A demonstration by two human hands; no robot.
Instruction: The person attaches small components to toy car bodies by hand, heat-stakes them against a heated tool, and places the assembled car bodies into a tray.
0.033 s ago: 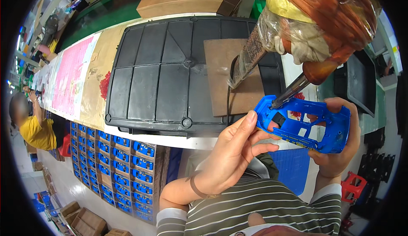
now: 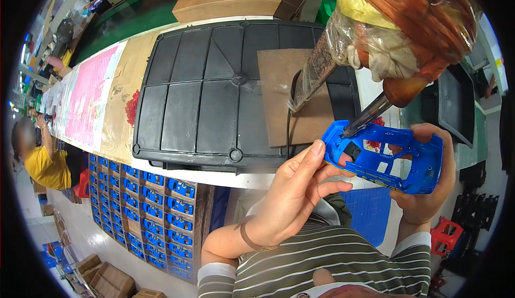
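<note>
A blue plastic toy-car shell (image 2: 391,161) is held between both hands just in front of my chest, inner side up. My left hand (image 2: 298,190) pinches its left end with thumb and fingertips. My right hand (image 2: 429,196) cups its right end from below. A hanging power tool (image 2: 397,35), wrapped in clear plastic and orange tape, comes down from the upper right. Its metal bit (image 2: 365,118) touches the shell's upper left corner.
A large black ribbed tray (image 2: 204,94) lies on the workbench with a brown board (image 2: 284,88) on it. Stacked trays of blue parts (image 2: 145,201) stand on the floor at lower left. A person in a yellow shirt (image 2: 45,166) sits far left. A black bin (image 2: 456,104) is at right.
</note>
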